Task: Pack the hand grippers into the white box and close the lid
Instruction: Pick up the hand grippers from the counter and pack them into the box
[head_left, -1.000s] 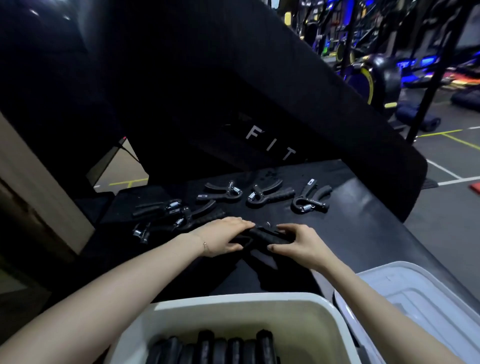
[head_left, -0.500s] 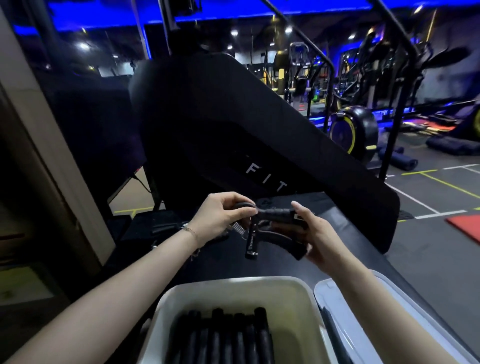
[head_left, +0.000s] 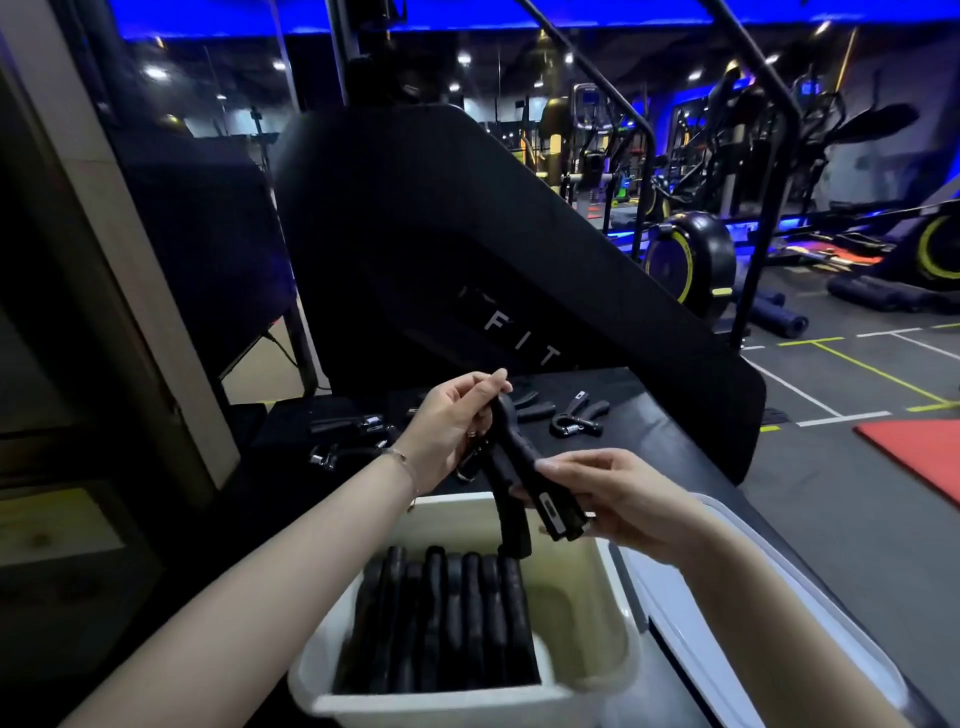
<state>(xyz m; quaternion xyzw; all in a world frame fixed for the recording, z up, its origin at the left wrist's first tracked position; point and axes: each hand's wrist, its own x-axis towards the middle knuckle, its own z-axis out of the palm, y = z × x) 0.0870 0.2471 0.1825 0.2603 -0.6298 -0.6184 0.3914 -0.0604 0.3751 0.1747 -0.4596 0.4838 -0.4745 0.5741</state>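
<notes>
Both hands hold one black hand gripper (head_left: 511, 467) above the far rim of the white box (head_left: 618, 597). My left hand (head_left: 447, 428) pinches its spring end, up high. My right hand (head_left: 618, 499) grips the handle that carries a small white counter. The other handle hangs down into the box. Several black hand grippers (head_left: 441, 623) stand packed side by side in the left part of the box. More loose grippers lie on the black table: one (head_left: 579, 421) at the back right, others (head_left: 353, 436) at the back left.
The white lid (head_left: 769, 623) lies flat to the right of the box, partly under my right forearm. A large black padded panel (head_left: 467, 249) marked FIT rises behind the table. The table's right edge drops to the gym floor.
Both hands lifted the gripper off the table, brought it toward me over the box and turned it so its handles point down. The camera view tilted up.
</notes>
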